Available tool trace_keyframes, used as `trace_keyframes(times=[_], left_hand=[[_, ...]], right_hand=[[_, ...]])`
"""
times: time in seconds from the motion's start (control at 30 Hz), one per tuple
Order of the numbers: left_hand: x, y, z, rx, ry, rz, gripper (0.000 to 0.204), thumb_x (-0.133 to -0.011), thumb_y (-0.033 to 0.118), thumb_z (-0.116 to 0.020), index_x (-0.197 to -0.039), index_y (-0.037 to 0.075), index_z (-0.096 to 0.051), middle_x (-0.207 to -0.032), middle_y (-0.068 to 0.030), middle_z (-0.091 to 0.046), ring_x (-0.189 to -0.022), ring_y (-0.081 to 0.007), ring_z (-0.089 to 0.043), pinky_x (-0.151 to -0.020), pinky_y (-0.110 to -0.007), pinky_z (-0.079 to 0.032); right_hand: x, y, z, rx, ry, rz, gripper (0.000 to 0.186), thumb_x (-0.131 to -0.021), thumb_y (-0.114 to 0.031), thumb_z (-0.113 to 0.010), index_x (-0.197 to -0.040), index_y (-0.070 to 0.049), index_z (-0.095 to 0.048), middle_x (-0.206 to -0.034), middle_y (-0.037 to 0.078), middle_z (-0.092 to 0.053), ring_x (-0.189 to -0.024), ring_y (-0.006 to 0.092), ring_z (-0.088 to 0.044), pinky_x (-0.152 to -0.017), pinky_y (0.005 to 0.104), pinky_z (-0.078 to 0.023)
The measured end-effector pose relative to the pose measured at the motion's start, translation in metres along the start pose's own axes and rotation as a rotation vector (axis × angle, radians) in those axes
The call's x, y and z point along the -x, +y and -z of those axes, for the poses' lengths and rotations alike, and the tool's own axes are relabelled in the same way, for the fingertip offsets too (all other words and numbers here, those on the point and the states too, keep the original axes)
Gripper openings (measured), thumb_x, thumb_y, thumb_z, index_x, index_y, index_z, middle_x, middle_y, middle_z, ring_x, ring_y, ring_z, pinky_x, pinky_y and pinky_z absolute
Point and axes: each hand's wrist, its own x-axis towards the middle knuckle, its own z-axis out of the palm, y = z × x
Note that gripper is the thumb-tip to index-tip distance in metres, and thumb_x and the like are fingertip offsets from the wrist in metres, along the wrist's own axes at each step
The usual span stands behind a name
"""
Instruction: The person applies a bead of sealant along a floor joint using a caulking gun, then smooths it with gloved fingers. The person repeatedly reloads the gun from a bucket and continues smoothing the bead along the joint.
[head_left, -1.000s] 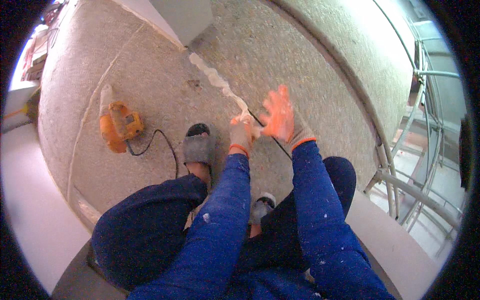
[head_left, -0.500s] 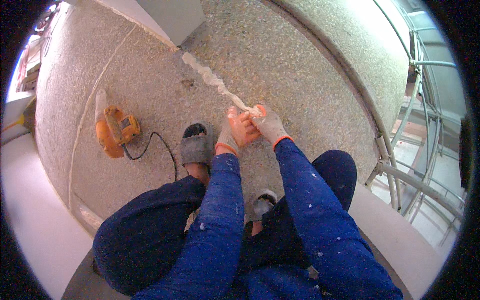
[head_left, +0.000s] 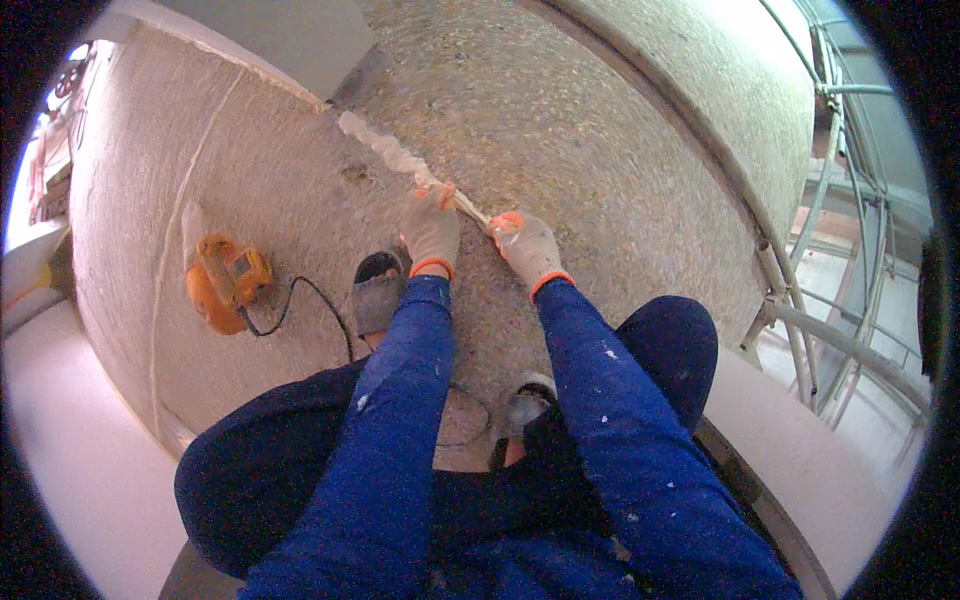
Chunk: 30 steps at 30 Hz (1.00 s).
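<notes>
My left hand point(head_left: 430, 228) and my right hand point(head_left: 526, 247) both wear white knit gloves with orange cuffs and fingertips. They press down side by side on a long white strip of filler point(head_left: 385, 150) that runs along a joint in the speckled stone floor point(head_left: 580, 150). The strip reaches from my fingers up to the corner of a grey block point(head_left: 290, 40). A thin pale tool tip point(head_left: 468, 206) shows between the two hands; which hand holds it I cannot tell. I squat in blue sleeves and dark trousers.
An orange power tool point(head_left: 225, 282) lies on the floor at left, its black cord point(head_left: 320, 300) curling toward my grey slipper point(head_left: 378, 295). A second slipper point(head_left: 525, 395) shows between my knees. Metal railing tubes point(head_left: 810, 330) stand at right beyond a raised kerb.
My right hand, raised and spread a second ago, has come down onto the strip. Both hands then moved apart along the joint, the view shifting closer.
</notes>
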Motion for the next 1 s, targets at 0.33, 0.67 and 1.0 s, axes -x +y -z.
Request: trace_keyframes(times=[0.33,0.67,1.0], left_hand=[[-0.010,-0.020,0.010,-0.422,0.200,-0.002,0.057,-0.105,0.036,-0.049,-0.156,0.010,-0.046,-0.163,-0.0144,-0.042,-0.152,-0.0403,-0.032,-0.123,-0.056,-0.024],[0.019,0.015,-0.006,-0.360,0.105,-0.047,0.065,-0.108,0.039,-0.041,-0.162,0.006,-0.033,-0.170,-0.0167,-0.028,-0.158,-0.0398,-0.019,-0.128,-0.055,-0.007],[-0.011,0.009,-0.009,-0.406,0.127,-0.114,0.064,-0.107,0.043,-0.042,-0.160,0.008,-0.037,-0.168,-0.0153,-0.032,-0.155,-0.0407,-0.023,-0.124,-0.063,-0.011]], right_hand=[[0.004,-0.002,0.000,0.182,0.066,0.043,0.034,-0.092,-0.038,-0.071,-0.109,-0.009,-0.075,-0.104,0.017,-0.076,-0.101,0.0362,-0.072,-0.086,0.0455,-0.056],[0.001,0.008,-0.008,0.141,0.150,0.118,0.030,-0.090,-0.035,-0.070,-0.106,-0.010,-0.076,-0.100,0.017,-0.076,-0.096,0.0357,-0.073,-0.084,0.0449,-0.056],[-0.004,0.025,-0.014,0.029,0.149,0.059,0.029,-0.091,-0.034,-0.065,-0.104,-0.011,-0.077,-0.104,0.019,-0.075,-0.100,0.0401,-0.071,-0.087,0.0488,-0.056]])
